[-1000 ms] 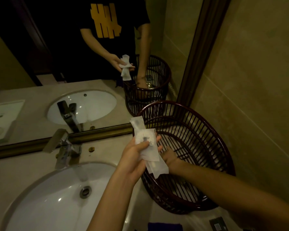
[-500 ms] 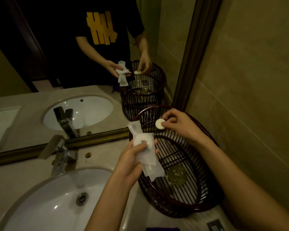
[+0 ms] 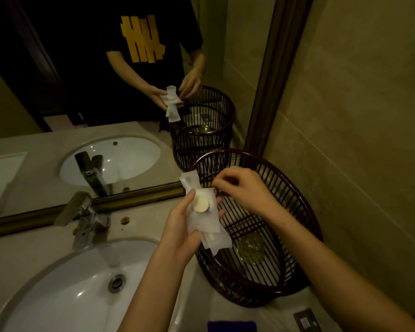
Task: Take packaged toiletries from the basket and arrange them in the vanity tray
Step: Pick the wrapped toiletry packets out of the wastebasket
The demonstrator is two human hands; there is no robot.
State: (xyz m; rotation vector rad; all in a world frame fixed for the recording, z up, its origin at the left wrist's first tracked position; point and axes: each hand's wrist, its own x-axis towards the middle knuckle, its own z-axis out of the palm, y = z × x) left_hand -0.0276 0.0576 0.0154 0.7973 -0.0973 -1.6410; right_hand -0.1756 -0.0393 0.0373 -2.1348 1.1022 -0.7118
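Observation:
My left hand is shut on a small stack of white toiletry packets, held upright just left of the dark slatted basket. A round white disc lies on the top packet, pinned under my thumb. My right hand hovers over the basket's near rim beside the packets, fingers loosely curled with nothing in them. A round greenish glass piece lies on the basket floor. No vanity tray is in view.
A white sink with a chrome faucet fills the counter on the left. The mirror runs behind it and a tiled wall closes the right. A dark blue item and a small dark packet lie at the counter's near edge.
My right hand came up out of the basket with the white disc, carried it left and set it on the packets. My left thumb now holds it there.

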